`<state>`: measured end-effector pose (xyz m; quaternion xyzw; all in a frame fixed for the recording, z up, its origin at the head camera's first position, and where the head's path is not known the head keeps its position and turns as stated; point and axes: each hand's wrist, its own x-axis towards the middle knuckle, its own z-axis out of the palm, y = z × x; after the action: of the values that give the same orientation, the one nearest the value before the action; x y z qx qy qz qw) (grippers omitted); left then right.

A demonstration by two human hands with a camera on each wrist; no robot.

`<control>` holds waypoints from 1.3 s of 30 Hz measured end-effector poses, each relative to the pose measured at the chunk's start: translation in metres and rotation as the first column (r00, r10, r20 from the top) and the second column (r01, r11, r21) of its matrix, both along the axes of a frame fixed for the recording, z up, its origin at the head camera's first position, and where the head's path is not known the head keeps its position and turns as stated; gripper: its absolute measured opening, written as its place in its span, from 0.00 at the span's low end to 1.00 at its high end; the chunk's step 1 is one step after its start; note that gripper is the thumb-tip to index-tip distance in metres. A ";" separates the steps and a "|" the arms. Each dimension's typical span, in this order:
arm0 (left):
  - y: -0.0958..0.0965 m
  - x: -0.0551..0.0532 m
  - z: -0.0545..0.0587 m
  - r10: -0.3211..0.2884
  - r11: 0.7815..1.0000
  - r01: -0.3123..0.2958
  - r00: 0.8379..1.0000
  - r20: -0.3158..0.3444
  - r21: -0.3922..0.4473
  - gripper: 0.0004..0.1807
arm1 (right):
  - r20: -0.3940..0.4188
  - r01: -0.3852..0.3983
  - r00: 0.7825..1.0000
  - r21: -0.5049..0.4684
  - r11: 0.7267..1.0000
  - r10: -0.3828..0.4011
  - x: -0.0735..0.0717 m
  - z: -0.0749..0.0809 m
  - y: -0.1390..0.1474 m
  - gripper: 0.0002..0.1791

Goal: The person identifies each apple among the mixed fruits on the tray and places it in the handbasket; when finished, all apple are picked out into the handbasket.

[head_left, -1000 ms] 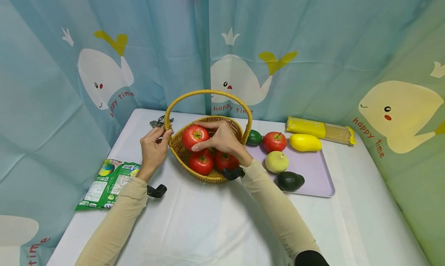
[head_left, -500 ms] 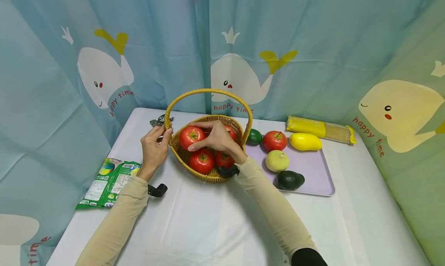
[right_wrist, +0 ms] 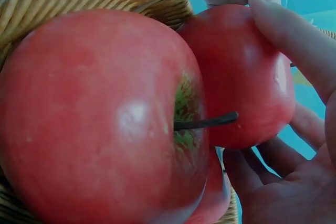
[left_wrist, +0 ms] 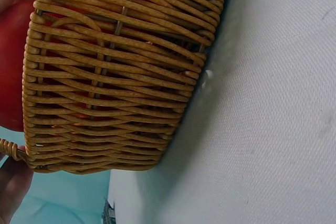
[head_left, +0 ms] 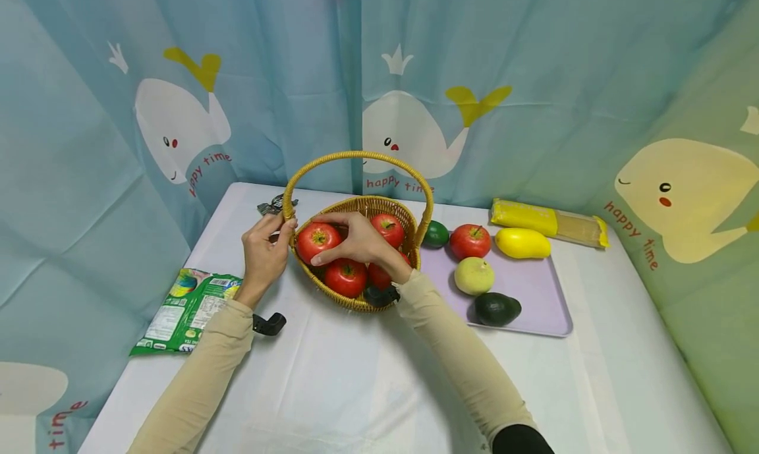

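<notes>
My left hand (head_left: pixel 263 259) pinches the left foot of the arched handle (head_left: pixel 358 155) of a woven basket (head_left: pixel 370 205). My right hand (head_left: pixel 363 240) holds a red apple (head_left: pixel 317 240) at the basket's left side, thumb on the near side and fingers on the far side. Below and right of it other red apples lie in the basket: one in front (head_left: pixel 346 279), one at the back right (head_left: pixel 389 227), and one partly hidden by my right wrist. The right wrist view has a large apple (right_wrist: pixel 100 119) in front of the held one. Basket weave (left_wrist: pixel 115 87) fills much of the left wrist view.
Right of the basket, a lilac tray (head_left: pixel 542 302) bears an avocado (head_left: pixel 497 308), a pale round fruit (head_left: pixel 474 276), a mango (head_left: pixel 523 243), an apple (head_left: pixel 470 243) and a green fruit (head_left: pixel 435 234). A yellow packet (head_left: pixel 548 223) lies behind. Leftward are a green bag (head_left: pixel 190 309) and a dark wrapper (head_left: pixel 275 205).
My right hand has moved the apple left and down toward the basket's left rim. The apple at the back right has come into view from behind that hand. The left hand stays at the handle.
</notes>
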<state>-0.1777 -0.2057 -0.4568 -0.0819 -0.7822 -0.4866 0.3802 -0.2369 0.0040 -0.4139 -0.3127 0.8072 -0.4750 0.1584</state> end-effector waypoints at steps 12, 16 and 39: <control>-0.004 0.000 -0.002 -0.022 1.000 0.021 1.000 0.003 0.015 0.10 | 0.014 -0.003 1.000 -0.062 0.998 0.004 -0.004 -0.002 0.000 0.38; -0.003 0.000 -0.002 -0.021 1.000 0.021 1.000 -0.006 0.014 0.10 | 0.005 0.001 1.000 -0.045 0.999 -0.001 -0.005 -0.001 0.000 0.34; -0.003 -0.001 -0.003 -0.034 0.999 0.034 0.999 -0.007 0.025 0.10 | -0.046 -0.022 0.999 -0.046 0.999 0.020 -0.002 0.003 0.026 0.31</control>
<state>-0.1789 -0.2083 -0.4602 -0.0919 -0.7733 -0.5025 0.3754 -0.2392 0.0296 -0.4108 -0.3354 0.7960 -0.4848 0.1375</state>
